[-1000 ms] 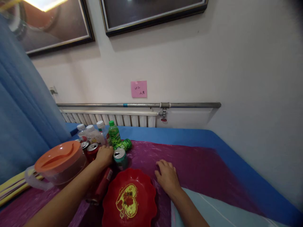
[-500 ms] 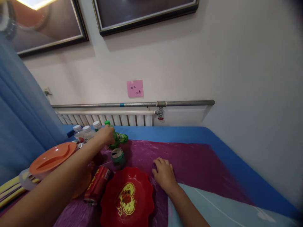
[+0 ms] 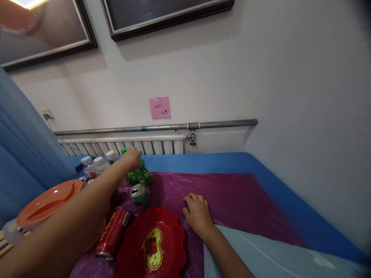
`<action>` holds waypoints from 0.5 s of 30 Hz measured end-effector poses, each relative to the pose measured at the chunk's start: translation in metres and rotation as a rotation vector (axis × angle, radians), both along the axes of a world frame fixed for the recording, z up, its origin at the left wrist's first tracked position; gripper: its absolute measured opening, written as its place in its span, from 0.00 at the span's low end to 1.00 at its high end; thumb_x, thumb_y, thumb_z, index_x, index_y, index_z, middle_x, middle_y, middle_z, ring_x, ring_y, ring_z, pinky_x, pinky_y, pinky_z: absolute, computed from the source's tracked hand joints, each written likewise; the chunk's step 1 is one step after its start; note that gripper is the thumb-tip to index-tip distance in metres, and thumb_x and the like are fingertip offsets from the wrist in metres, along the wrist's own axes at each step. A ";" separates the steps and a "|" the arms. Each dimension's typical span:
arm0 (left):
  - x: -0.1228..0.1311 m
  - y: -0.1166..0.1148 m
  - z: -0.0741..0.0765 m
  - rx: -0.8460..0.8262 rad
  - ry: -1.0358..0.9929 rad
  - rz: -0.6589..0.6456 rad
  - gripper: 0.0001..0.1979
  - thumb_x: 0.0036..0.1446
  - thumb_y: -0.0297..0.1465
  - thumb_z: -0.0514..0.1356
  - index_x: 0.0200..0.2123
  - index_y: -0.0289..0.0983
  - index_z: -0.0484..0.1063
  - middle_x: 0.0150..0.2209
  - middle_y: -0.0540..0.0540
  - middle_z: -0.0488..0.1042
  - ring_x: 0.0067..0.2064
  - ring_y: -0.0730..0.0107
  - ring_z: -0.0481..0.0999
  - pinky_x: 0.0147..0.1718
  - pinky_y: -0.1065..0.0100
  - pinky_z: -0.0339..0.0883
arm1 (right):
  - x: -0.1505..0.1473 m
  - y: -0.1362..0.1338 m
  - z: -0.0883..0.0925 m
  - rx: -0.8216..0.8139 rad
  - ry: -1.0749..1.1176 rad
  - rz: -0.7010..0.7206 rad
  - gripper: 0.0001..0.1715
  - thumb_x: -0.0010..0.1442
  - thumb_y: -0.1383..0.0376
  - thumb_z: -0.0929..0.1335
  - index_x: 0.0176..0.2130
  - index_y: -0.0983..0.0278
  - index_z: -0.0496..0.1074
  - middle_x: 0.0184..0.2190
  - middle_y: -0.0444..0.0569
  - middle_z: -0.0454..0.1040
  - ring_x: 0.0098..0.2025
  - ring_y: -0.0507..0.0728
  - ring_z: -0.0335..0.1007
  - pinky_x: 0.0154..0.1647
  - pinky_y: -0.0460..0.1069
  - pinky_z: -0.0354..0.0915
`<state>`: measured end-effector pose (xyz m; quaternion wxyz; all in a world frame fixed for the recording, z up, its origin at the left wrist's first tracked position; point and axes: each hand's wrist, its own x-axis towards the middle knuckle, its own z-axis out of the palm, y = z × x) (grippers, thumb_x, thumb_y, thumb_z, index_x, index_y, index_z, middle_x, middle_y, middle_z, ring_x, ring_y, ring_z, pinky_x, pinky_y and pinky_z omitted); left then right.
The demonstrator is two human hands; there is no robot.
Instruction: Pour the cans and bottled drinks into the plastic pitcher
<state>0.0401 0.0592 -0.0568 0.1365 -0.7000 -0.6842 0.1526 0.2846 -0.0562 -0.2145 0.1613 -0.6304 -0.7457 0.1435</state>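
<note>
Reaching across the far left of the table, my left hand (image 3: 131, 158) is closed around the upper part of a green plastic bottle (image 3: 143, 174), which stands upright. Another bottle's green cap (image 3: 124, 151) shows just behind my fingers. In front of the held bottle stands an opened green can (image 3: 139, 194). My right hand (image 3: 198, 216) rests palm down on the purple plastic sheet (image 3: 232, 197), its fingers loosely spread and holding nothing. Between my arms lies a red scalloped tray (image 3: 171, 235) with a gold heart design. A red can (image 3: 112, 233) lies on its side left of it.
Several clear bottles with white caps (image 3: 99, 160) stand at the back left. An orange lid (image 3: 50, 200) is nearer, partly behind my forearm. A light blue cloth (image 3: 261, 258) covers the right front. Beyond the blue table edge (image 3: 203, 160) are a radiator (image 3: 168, 146) and a pipe.
The green bottle in my left hand has gone from tilted to upright. My right hand stays on the sheet. The whole view has shifted slightly.
</note>
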 end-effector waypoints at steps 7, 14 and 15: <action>-0.002 0.002 -0.008 0.058 -0.069 -0.076 0.26 0.57 0.35 0.63 0.57 0.36 0.64 0.58 0.38 0.63 0.57 0.54 0.66 0.57 0.50 0.64 | 0.000 0.000 0.001 0.007 -0.004 -0.002 0.16 0.60 0.69 0.64 0.47 0.61 0.75 0.56 0.52 0.71 0.56 0.63 0.63 0.53 0.55 0.56; 0.005 -0.038 0.012 0.171 -0.174 -0.111 0.29 0.58 0.33 0.59 0.62 0.35 0.59 0.62 0.35 0.58 0.63 0.50 0.60 0.61 0.59 0.57 | -0.001 0.001 0.000 -0.004 -0.022 0.004 0.17 0.61 0.68 0.64 0.48 0.62 0.74 0.57 0.53 0.71 0.56 0.64 0.62 0.53 0.56 0.56; 0.006 -0.053 0.013 0.189 -0.191 -0.106 0.25 0.60 0.35 0.56 0.59 0.34 0.61 0.59 0.36 0.63 0.60 0.52 0.63 0.59 0.59 0.59 | -0.001 0.001 0.000 -0.004 -0.023 0.006 0.17 0.61 0.68 0.64 0.48 0.62 0.74 0.57 0.53 0.71 0.56 0.64 0.62 0.53 0.56 0.56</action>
